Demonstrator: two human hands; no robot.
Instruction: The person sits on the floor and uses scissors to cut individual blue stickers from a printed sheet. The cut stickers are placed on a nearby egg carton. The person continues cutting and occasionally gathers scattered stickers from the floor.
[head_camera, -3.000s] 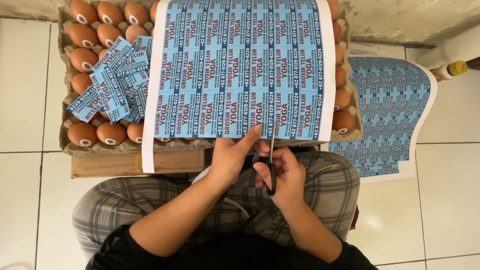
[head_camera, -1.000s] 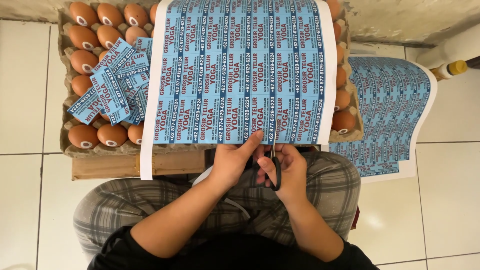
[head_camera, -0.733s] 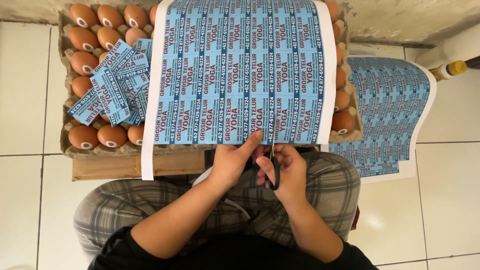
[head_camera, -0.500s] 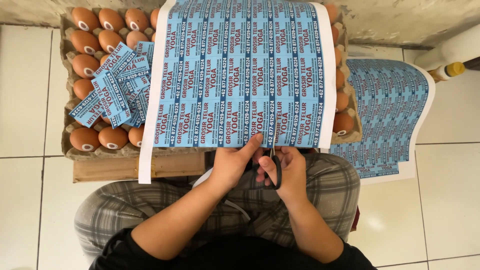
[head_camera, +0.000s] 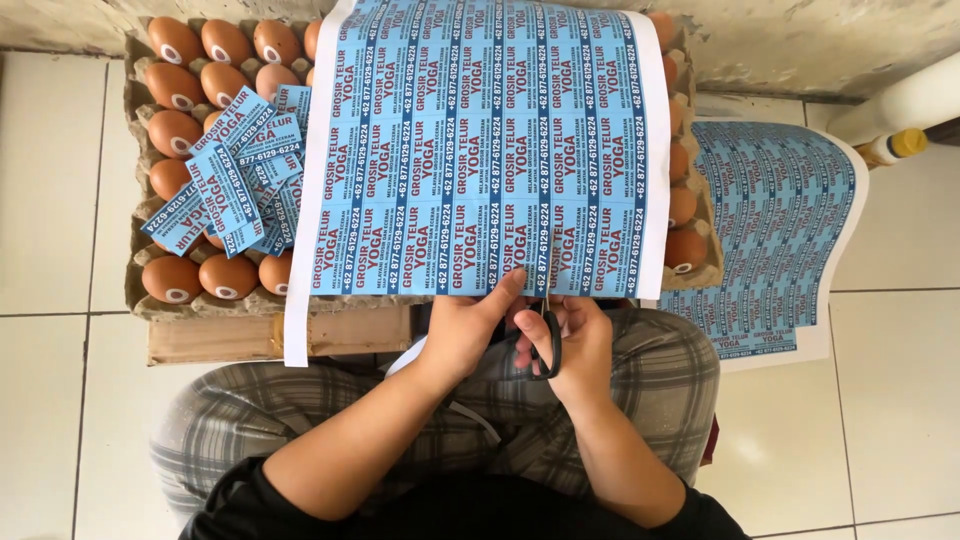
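Head view. Seen from above: a large sheet of white paper printed with rows of blue rectangular labels, spread over a grey cardboard tray of brown eggs and hanging off that tray's near edge toward the lap. Left hand at the sheet's lower edge, fingers closed on the paper, thumb on top, pinching it just left of the cut line. Right hand just right of it, fingers curled shut through the loops of a pair of black-handled scissors, blades pointing up into the sheet's bottom margin; blade opening too small to tell. Sheet thus directly above and between both sets of fingertips, touching the left ones.

On the tray's left part, over the eggs: a loose heap of cut blue label slips. Beyond the tray's right side, on the white tiled floor: a second printed blue label sheet, lying flat. Further right of the tray: a yellow-capped bottle. Below the tray: grey checked trousers.
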